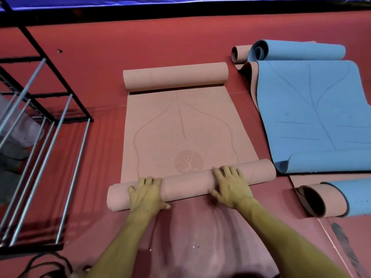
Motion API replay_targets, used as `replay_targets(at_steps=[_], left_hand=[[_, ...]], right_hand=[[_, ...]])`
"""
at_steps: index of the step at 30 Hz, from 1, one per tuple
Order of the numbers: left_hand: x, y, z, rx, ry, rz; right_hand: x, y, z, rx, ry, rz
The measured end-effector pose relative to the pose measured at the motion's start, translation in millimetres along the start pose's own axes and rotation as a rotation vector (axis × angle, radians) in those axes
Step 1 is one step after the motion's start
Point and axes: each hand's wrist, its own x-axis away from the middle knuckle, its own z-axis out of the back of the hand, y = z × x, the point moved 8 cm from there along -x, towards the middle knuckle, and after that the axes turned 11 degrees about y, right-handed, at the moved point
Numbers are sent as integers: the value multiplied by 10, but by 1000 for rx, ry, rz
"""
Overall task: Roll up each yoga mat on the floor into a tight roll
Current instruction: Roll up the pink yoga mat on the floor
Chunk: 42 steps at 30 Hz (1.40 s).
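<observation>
Pink mat (180, 125), frame centre: near end rolled, far end curled, both flat-fingered hands, left (146, 194) and right (230, 185), pressing its roll; blue mat (313, 117), right, still spread.

The light was dim and warm with a reddish cast, soft shadows lay on the floor (180, 47) beside the metal rack (46, 109), the bottom edge was blurred and smeared, and the wide lens bowed straight lines near the edges, with the picture slightly soft overall.
</observation>
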Motion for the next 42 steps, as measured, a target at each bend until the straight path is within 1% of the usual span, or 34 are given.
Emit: replay_targets(at_steps=[4, 7, 11, 16, 20, 25, 28, 33, 37, 40, 42], left_hand=[[65, 54, -106, -130, 70, -12], [69, 45, -194, -114, 98, 5], [9, -4, -292, -79, 93, 30], [-97, 5, -255, -60, 134, 24], [-158, 13, -133, -75, 43, -45], [-65, 28, -54, -84, -141, -86], [35, 32, -44, -61, -204, -90], [145, 41, -75, -4, -165, -36], [21, -67, -62, 105, -107, -2], [-64, -102, -23, 176, -45, 13], [-86, -110, 9, 174, 18, 12]], right_hand=[[-46, -18, -53, 62, -34, 16], [-29, -11, -124, 84, -56, -11], [-13, 78, -231, 130, -93, -72], [-99, 89, -209, 202, -65, 26], [-146, 111, -188, 217, -125, 50], [-24, 76, -42, 169, -233, 117], [98, 60, 25, 165, -258, 81], [178, -31, 2, 183, -268, 8], [78, 35, -68, 147, -240, -66], [-80, 84, -95, 109, -213, -55], [-195, 103, -125, 76, -261, -34]])
